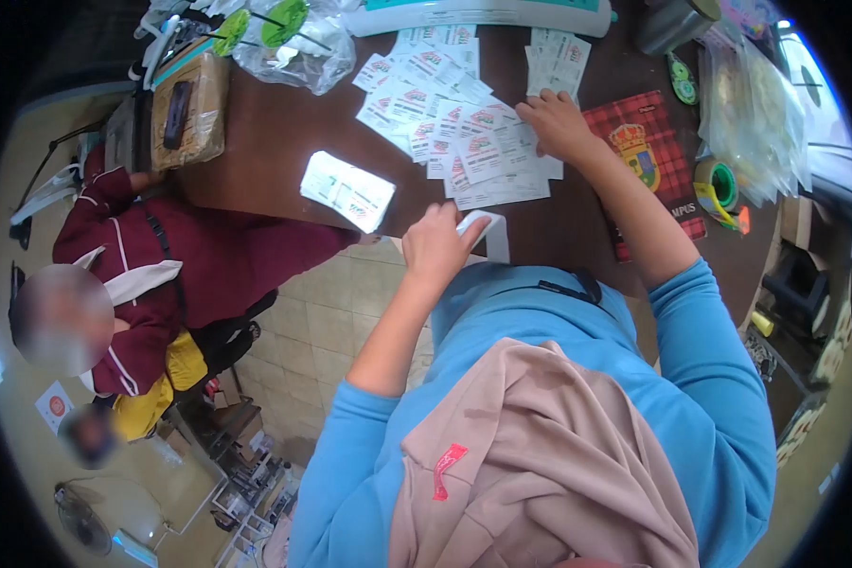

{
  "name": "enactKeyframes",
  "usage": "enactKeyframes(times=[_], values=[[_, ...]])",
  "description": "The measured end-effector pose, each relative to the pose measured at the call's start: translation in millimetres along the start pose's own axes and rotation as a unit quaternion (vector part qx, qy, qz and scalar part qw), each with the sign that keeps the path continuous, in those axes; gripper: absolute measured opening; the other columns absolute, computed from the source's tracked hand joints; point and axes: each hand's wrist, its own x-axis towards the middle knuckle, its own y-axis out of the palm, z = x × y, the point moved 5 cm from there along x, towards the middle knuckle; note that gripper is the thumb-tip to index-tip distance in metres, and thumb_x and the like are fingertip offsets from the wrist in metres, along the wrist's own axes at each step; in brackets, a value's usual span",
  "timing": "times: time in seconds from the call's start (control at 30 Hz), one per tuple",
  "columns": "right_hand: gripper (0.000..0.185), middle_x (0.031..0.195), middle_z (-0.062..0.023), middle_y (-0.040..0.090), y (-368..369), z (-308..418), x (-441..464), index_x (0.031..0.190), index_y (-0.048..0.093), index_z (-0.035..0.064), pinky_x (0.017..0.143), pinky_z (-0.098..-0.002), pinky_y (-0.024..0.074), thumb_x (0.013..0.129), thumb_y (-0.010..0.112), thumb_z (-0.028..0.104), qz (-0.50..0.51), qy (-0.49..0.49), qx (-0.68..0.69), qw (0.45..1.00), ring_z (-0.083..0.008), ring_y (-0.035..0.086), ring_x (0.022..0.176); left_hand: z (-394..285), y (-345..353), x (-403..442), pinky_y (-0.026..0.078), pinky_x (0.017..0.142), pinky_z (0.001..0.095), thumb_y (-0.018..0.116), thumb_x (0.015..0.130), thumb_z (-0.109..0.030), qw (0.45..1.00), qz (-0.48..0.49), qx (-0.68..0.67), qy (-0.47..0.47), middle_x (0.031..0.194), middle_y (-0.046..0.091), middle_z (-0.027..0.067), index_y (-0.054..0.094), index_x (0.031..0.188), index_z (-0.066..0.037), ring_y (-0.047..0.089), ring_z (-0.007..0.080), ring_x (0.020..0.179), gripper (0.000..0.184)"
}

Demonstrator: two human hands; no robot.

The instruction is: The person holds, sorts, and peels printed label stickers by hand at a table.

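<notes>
Many printed paper slips (483, 142) with red and green print lie spread and overlapping on the brown table (256, 133). My right hand (559, 125) rests at their right side, its fingertips touching the slips near a smaller group (557, 64). At the table's front edge, my left hand (437, 244) has its fingers wrapped round a white object (494, 237), partly hidden by the hand. A neat stack of slips (347, 191) sits to the left of my left hand.
A red plaid notebook (646, 170), tape rolls (718, 185) and plastic bags (753, 114) are on the right. A white and teal device (483, 17) stands at the back. A wrapped package (189, 109) lies far left, near a person in maroon (208, 246).
</notes>
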Motion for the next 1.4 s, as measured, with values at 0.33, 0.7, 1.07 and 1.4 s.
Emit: enactKeyframes(times=[0.33, 0.7, 1.07, 1.4], values=[[0.021, 0.074, -0.0075, 0.06, -13.9, 3.0, -11.4, 0.076, 0.059, 0.0068, 0.074, -0.0365, 0.0387, 0.061, 0.071, 0.012, -0.048, 0.054, 0.131, 0.989, -0.0223, 0.055, 0.084, 60.0, 7.1, -57.5, 0.041, 0.048, 0.0221, 0.055, 0.085, -0.028, 0.643, 0.123, -0.71, -0.259, 0.073, 0.056, -0.0006, 0.057, 0.09, -0.008, 0.052, 0.0066, 0.059, 0.021], [0.014, 0.073, 0.0007, 0.058, -6.8, -48.9, -36.9, 0.079, 0.059, 0.0053, 0.056, -0.0235, 0.0408, 0.076, 0.065, 0.018, 0.071, 0.266, 0.572, 0.773, -0.0074, 0.051, 0.067, 19.3, -37.2, -26.4, 0.048, 0.069, 0.0255, 0.049, 0.088, -0.02, 0.59, 0.048, -0.788, -0.169, 0.093, 0.063, 0.0092, 0.052, 0.105, -0.005, 0.06, 0.0131, 0.078, 0.023], [0.033, 0.104, -0.0101, 0.055, -39.0, -47.5, -53.6, 0.101, 0.056, 0.0082, 0.073, -0.0399, 0.0419, 0.075, 0.063, 0.026, -0.307, 0.26, 0.093, 0.911, -0.0235, 0.052, 0.092, 11.6, -37.4, -38.6, 0.049, 0.076, 0.0285, 0.047, 0.088, -0.019, 0.583, 0.054, -0.791, -0.179, 0.1, 0.06, 0.0118, 0.049, 0.111, -0.003, 0.06, 0.0169, 0.087, 0.027], [0.035, 0.11, -0.0099, 0.052, -4.9, 22.0, -55.5, 0.105, 0.056, 0.0099, 0.085, -0.0398, 0.0373, 0.073, 0.064, 0.023, -0.153, 0.074, 0.228, 0.959, -0.0274, 0.047, 0.103, 11.3, -49.3, -19.4, 0.05, 0.074, 0.0287, 0.046, 0.089, -0.017, 0.573, 0.042, -0.804, -0.15, 0.099, 0.06, 0.0145, 0.048, 0.11, 0.001, 0.061, 0.0186, 0.086, 0.028]])
